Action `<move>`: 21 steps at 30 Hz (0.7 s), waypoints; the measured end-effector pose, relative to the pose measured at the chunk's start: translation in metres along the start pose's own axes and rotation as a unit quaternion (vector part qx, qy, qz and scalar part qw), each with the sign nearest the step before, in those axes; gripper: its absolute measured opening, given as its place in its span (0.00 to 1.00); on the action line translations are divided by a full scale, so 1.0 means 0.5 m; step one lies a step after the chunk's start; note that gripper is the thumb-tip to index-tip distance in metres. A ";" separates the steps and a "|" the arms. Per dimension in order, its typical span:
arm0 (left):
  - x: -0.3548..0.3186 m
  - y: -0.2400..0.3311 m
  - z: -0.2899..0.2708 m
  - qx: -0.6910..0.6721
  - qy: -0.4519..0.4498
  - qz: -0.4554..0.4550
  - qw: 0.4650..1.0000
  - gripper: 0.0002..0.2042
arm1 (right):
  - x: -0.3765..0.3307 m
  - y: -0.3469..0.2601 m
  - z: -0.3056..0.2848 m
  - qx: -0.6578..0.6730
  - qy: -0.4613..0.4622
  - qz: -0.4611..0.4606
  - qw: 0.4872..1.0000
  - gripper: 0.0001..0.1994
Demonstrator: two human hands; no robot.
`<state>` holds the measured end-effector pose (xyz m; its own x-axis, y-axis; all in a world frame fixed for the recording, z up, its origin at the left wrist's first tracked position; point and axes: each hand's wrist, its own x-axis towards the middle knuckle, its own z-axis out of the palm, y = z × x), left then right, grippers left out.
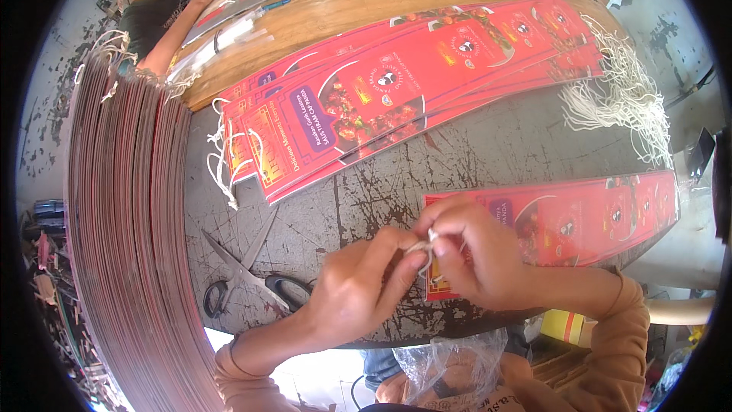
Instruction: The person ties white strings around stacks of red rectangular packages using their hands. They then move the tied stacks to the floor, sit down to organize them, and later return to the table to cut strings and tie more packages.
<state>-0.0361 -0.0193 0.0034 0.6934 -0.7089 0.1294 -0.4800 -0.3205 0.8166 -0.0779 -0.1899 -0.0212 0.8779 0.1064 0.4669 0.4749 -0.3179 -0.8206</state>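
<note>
White cord point(433, 236), pinched by the left hand point(352, 278) and right hand point(488, 255) close together, red printed strip point(591, 221) beneath them, seems mid-knot, next needing an even pull.

A scratched dark-grey tabletop point(374, 200), brown showing through its worn patches, adjoins a light-brown wooden table point(324, 9) farther off; at far left a pale bluish surface point(47, 99), wall or floor unclear, is flecked with dark patches, and strong light whitens the pale area point(305, 378) below the near edge
</note>
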 end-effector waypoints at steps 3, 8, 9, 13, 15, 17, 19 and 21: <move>0.006 -0.015 0.010 -0.011 0.068 0.069 0.995 0.08 | 0.000 -0.007 0.001 0.094 0.028 0.087 0.991 0.05; 0.004 -0.032 0.011 0.045 0.085 0.118 0.988 0.13 | 0.007 0.000 -0.004 0.119 0.005 0.100 0.988 0.06; 0.004 -0.032 0.011 0.046 0.084 0.118 0.988 0.14 | 0.007 0.004 -0.004 0.128 0.005 0.095 0.987 0.07; 0.012 -0.027 0.010 0.053 0.102 0.136 0.984 0.15 | 0.008 0.001 -0.004 0.235 0.043 0.135 0.962 0.08; 0.016 -0.027 0.009 0.049 0.108 0.146 0.982 0.14 | 0.010 0.002 -0.013 0.126 0.016 0.095 0.987 0.07; 0.017 -0.027 0.006 0.036 0.101 0.146 0.983 0.13 | 0.011 0.002 -0.016 0.038 0.006 0.049 0.998 0.07; 0.018 -0.027 0.009 0.038 0.114 0.153 0.981 0.12 | 0.012 0.001 -0.015 -0.030 0.012 -0.001 0.999 0.07; 0.018 -0.029 0.011 0.026 0.119 0.141 0.982 0.11 | 0.010 -0.006 -0.003 -0.069 0.021 -0.008 0.997 0.08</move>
<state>-0.0258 -0.0245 -0.0106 0.6310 -0.6097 0.4797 -0.6945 -0.1685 0.6995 -0.0749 -0.1899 -0.0158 0.8661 0.0744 0.4942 0.4726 -0.4438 -0.7614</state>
